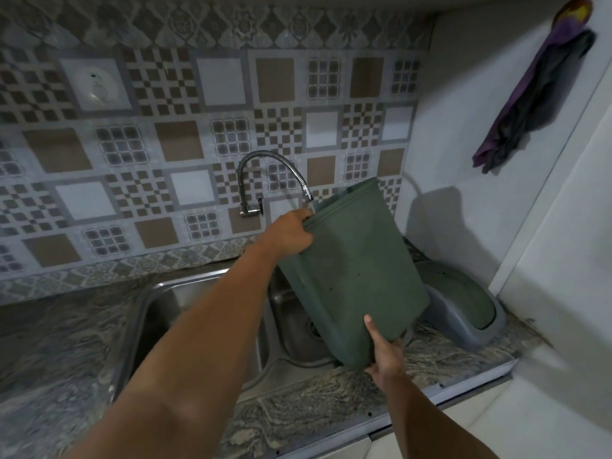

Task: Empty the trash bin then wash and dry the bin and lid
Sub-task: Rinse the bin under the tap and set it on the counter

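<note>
Patterned tile backs a granite-look bench (66, 329) with a steel double sink (198, 313). Left hand (291, 231) curls over the rim of the dark green rectangular plastic bin (351, 270), tilted beneath the flexible chrome tap (275, 175). Right hand (385, 354) cups its base corner. Right of that hand lies the grey swing lid (463, 306). Bin seems emptied; washing looks underway, drying remains. Interior and water flow unseen.

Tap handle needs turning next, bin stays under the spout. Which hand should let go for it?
Probably the left hand: it grips the green bin at its rim, just beside the tap handle. The right hand supports the bin's base, farther away.
</note>
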Tool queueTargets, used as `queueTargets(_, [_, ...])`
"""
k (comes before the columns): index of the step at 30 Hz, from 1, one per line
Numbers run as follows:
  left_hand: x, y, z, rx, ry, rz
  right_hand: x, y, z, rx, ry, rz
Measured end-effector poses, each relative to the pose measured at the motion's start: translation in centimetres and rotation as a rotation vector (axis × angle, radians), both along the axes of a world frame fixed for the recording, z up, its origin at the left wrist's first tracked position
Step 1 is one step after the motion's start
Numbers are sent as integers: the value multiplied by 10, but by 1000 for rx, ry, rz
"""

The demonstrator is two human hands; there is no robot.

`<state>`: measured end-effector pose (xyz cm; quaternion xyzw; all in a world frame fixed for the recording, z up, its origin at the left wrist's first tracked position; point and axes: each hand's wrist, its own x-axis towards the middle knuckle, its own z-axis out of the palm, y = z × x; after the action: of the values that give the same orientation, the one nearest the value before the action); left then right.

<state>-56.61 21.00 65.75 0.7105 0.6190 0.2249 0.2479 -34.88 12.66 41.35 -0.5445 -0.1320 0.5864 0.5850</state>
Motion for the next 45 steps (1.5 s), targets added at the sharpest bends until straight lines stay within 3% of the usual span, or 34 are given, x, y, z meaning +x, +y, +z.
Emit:
queueTargets(5, [31,0,-17,89,95,331,-4,-3,-3,20,-25,-51])
queueTargets(12, [39,5,-21,-18,14,436,5,-3,-5,44,-82,-66])
queueTargets(17, [32,-2,-25,123,-43,428,24,-3,-8,-68,31,31])
queueTargets(22, [20,-2,-40,162,-230,326,51,2,12,-4,111,97])
queueTargets(27, [4,5,-59,187,-283,339,60,6,26,0,120,133])
queueTargets(36, [11,29,-47,148,0,233,40,14,34,-74,80,127])
queueTargets(45, [29,49,-37,97,-111,386,42,29,38,-201,77,206])
